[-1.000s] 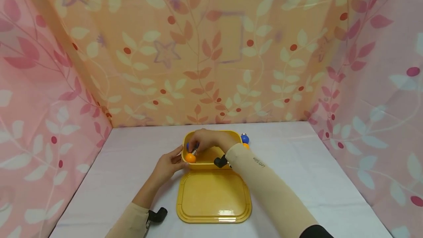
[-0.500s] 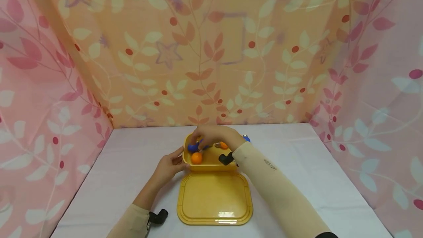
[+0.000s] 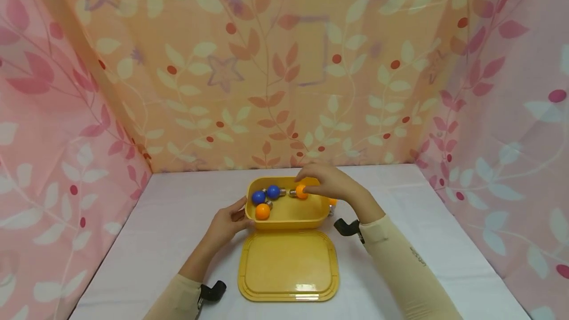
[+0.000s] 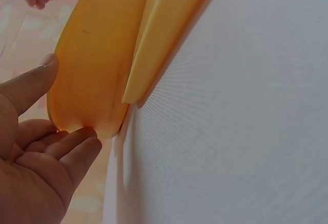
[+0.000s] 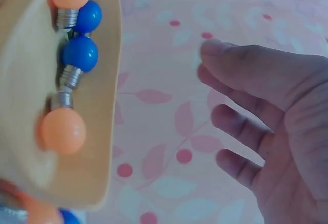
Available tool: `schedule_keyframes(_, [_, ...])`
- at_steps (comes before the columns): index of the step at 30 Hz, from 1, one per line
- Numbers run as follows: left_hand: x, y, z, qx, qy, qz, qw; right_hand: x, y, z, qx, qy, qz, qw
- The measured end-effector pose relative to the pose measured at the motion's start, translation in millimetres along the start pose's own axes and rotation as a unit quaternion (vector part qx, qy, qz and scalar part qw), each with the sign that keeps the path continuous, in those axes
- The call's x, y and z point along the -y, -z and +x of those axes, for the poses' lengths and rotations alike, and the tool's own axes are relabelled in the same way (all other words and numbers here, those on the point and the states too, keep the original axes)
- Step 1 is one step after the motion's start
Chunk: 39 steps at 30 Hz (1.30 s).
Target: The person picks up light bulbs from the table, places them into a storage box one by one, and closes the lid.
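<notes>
In the head view, a yellow plastic box (image 3: 289, 223) stands without its lid in the middle of the table. Inside lie a blue light bulb (image 3: 258, 197), a second blue light bulb (image 3: 273, 191), an orange light bulb (image 3: 263, 212) and another orange light bulb (image 3: 301, 191), all with metal screw bases. My left hand (image 3: 226, 222) holds the box's left end between thumb and fingers. Over the box's right back part hovers my right hand (image 3: 331, 181), fingers spread and nothing in them. The right wrist view shows that right hand (image 5: 261, 111) apart from the bulbs.
The yellow lid (image 3: 289, 265) lies flat in front of the box. Outside the box's right wall are an orange bulb (image 5: 43, 211) and a blue bulb (image 5: 69, 217), partly cut off. Patterned curtains (image 3: 284, 112) enclose the white table (image 3: 400, 251).
My right hand has moved right, away from the blue bulbs at the box's left end, and let go there. Those bulbs now show uncovered. The left hand has stayed on the box.
</notes>
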<state>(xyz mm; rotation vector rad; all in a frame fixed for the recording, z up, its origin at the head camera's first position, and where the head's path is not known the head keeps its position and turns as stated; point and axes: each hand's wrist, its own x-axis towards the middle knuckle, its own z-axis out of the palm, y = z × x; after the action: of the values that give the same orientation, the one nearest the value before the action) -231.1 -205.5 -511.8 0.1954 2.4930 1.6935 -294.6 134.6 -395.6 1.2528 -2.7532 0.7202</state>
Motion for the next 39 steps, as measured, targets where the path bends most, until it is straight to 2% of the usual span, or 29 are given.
schedule_keyframes(4, [-0.3,-1.5,1.7,-0.001,-0.004,-0.010,0.9999,-4.3,-8.0,-20.7,-0.071,-0.005,-0.003,0.9974])
schedule_keyframes(7, [1.5,-1.9,2.5,-0.007,-0.007,-0.014,0.9999,-6.9,-18.5,-31.5,-0.103,-0.018,-0.019,0.9943])
schedule_keyframes(13, [6.0,-2.9,-1.6,-0.004,0.001,-0.022,0.9998,-11.7,-31.2,-45.1,-0.137,-0.093,-0.030,0.9858])
schedule_keyframes(19, [2.8,-2.2,-1.5,-0.001,-0.003,-0.020,0.9998,-23.2,-33.2,-49.4,-0.132,-0.149,-0.047,0.9789])
schedule_keyframes(27, [-0.9,-0.5,1.5,-0.002,-0.009,-0.003,1.0000,-35.1,-35.1,-55.5,-0.126,-0.175,-0.047,0.9754])
schedule_keyframes(34, [-2.4,0.8,0.8,-0.004,-0.004,-0.005,1.0000,-49.7,-37.7,-56.4,-0.113,-0.230,0.009,0.9666])
schedule_keyframes(39, [-1.6,-0.4,1.3,-0.002,0.001,-0.009,1.0000,-65.3,-40.2,-62.2,-0.108,-0.252,0.048,0.9606])
